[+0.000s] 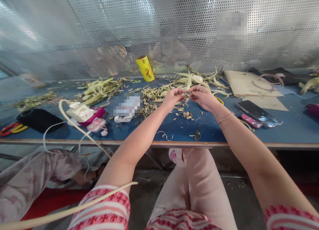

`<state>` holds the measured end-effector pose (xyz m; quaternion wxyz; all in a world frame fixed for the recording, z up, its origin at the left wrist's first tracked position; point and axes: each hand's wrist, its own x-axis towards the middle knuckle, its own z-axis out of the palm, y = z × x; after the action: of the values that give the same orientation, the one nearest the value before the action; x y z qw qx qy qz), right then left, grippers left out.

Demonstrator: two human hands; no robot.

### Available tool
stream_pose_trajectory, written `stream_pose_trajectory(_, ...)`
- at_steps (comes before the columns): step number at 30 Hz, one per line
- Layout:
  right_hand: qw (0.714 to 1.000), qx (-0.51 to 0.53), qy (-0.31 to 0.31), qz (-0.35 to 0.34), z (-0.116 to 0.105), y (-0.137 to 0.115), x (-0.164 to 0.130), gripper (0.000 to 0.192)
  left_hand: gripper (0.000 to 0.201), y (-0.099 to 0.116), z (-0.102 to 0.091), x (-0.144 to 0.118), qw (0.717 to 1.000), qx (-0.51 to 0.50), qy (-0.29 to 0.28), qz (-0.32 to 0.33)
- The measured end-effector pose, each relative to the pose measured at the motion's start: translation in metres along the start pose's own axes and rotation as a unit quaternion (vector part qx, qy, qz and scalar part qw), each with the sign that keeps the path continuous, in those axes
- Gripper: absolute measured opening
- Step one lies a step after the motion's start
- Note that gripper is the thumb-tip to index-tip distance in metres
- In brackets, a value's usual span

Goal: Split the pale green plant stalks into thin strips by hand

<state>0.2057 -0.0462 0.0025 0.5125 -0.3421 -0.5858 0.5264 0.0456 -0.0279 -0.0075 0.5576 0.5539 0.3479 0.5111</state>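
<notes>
My left hand [175, 98] and my right hand [203, 97] come close together above the blue tabletop, fingertips almost meeting. Both have thumb and fingers pinched; the small bit at the fingertips is too small to make out. Just behind the fingers, a pale pointed leaf [189, 81] that looks like dried husk stands up, and I cannot tell whether it is held. Around and behind my hands lies a heap of dry yellow-green plant strips [154, 93]. Small scraps [186, 115] are scattered on the table below my hands.
A yellow tube [145, 69] stands at the perforated metal screen [199, 31]. To the left are a husk bundle [99, 89], chargers with cables [96, 124], a black pouch [40, 119] and scissors [13, 128]. A phone [259, 113] and brown cardboard [249, 84] lie right. Another person's leg [42, 180] shows lower left.
</notes>
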Motion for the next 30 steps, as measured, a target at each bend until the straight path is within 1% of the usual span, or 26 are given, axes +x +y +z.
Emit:
stream_pose_trajectory(3,1.0,-0.013,0.0,0.004,0.001,0.001,0.001,0.01,0.009,0.0,0.0,0.0,1.0,0.006,0.003,0.014)
stream_pose_trajectory(6,0.998,-0.053,0.012,-0.005,0.001,0.002,0.002,0.01,0.008,0.0,0.0,0.0,1.0,0.01,0.004,0.025)
stream_pose_trajectory(9,0.993,-0.107,0.033,-0.043,0.0,0.004,0.004,0.01,0.008,0.0,0.0,0.001,0.999,0.014,0.0,0.04)
stream_pose_trajectory(12,0.981,-0.17,0.042,-0.082,-0.002,0.007,0.005,0.01,0.013,0.0,0.0,0.001,0.999,-0.003,-0.018,0.05)
stream_pose_trajectory(14,0.962,-0.237,0.055,-0.12,-0.004,0.007,0.004,0.012,0.016,-0.001,0.0,0.001,0.998,-0.012,-0.033,0.061)
stream_pose_trajectory(17,0.907,-0.354,0.092,-0.208,-0.004,0.006,0.001,0.018,0.015,-0.003,-0.001,0.001,0.996,0.004,-0.043,0.083)
stream_pose_trajectory(19,0.875,-0.399,0.106,-0.253,-0.003,0.004,-0.002,0.023,0.013,-0.002,-0.001,0.0,0.994,0.022,-0.046,0.092)
stream_pose_trajectory(21,0.861,-0.416,0.105,-0.272,-0.002,0.002,-0.004,0.026,0.011,-0.001,-0.001,0.0,0.993,0.039,-0.052,0.095)
stream_pose_trajectory(24,0.859,-0.422,0.1,-0.273,0.0,0.001,-0.006,0.026,0.011,0.0,0.0,-0.002,0.992,0.063,-0.056,0.092)
stream_pose_trajectory(27,0.87,-0.411,0.088,-0.258,0.001,0.001,-0.006,0.026,0.014,0.0,0.0,-0.002,0.992,0.071,-0.057,0.084)
stream_pose_trajectory(30,0.883,-0.392,0.075,-0.247,0.002,0.001,-0.005,0.03,0.02,-0.001,0.0,-0.002,0.994,0.051,-0.064,0.068)
